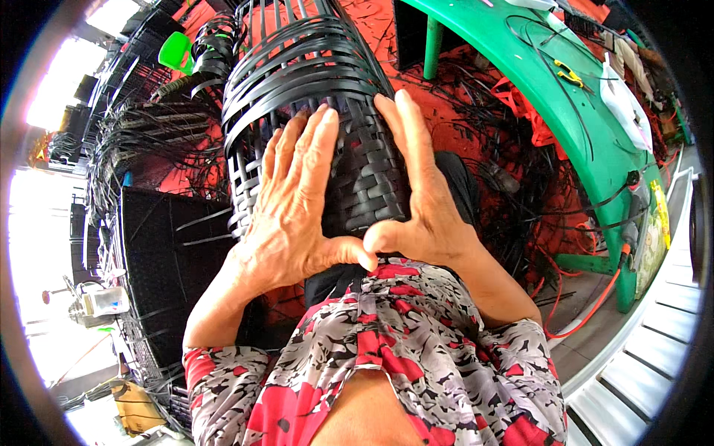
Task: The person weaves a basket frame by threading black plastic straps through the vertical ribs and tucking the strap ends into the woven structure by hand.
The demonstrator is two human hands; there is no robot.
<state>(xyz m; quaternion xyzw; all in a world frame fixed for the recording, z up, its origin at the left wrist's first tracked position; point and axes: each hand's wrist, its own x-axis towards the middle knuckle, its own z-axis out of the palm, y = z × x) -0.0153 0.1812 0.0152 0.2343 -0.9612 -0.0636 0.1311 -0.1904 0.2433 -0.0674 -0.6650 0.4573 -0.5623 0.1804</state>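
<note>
A long basket-like piece of black plastic strips [366, 167] stretches away from my lap. Its near part is tightly woven, while the strips curve loosely across the frame farther off. My left hand [291, 197] is spread with its palm toward the left and middle of the weave. Along the right side of the weave is my right hand [425, 197], fingers stretched forward. The two thumbs point inward, tips close together at the near end. Nothing is gripped in either hand. Whether the palms press on the weave or hover over it I cannot tell.
At the right stands a green table [539, 97] with yellow-handled pliers [569, 74] and loose strips on it. An orange cable [595, 301] runs below. Tangled black strips [160, 137] lie left, behind a black woven panel [175, 260]. A bright green object [176, 52] is beyond.
</note>
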